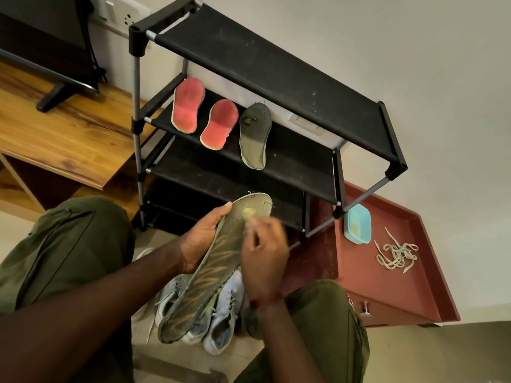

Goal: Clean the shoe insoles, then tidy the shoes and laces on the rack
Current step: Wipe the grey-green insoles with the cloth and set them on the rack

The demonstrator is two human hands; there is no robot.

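Four insoles in all. One, the olive insole (218,269) with orange streaks, we are gripping in our left hand (203,239). The fingers are wrapping round its left edge near the toe end, so the toe is pointing up toward the rack (249,59) and the long heel end is hanging free below the grip, above the pale shoes (225,308) on the floor between our knees. Our right hand (264,258) is blurring over the insole's right edge, its fingertips pinching a small pale yellow wad (249,212) that is touching the toe area; what the wad is we cannot tell.

Three insoles are leaning on the rack's second shelf: two red insoles (188,105) side by side, and one dark green insole (254,135) just right of them.

Beside the rack, a red cabinet top (387,288) is bearing a teal box (357,223) and a loose tangle of laces (396,254), the two lying apart.
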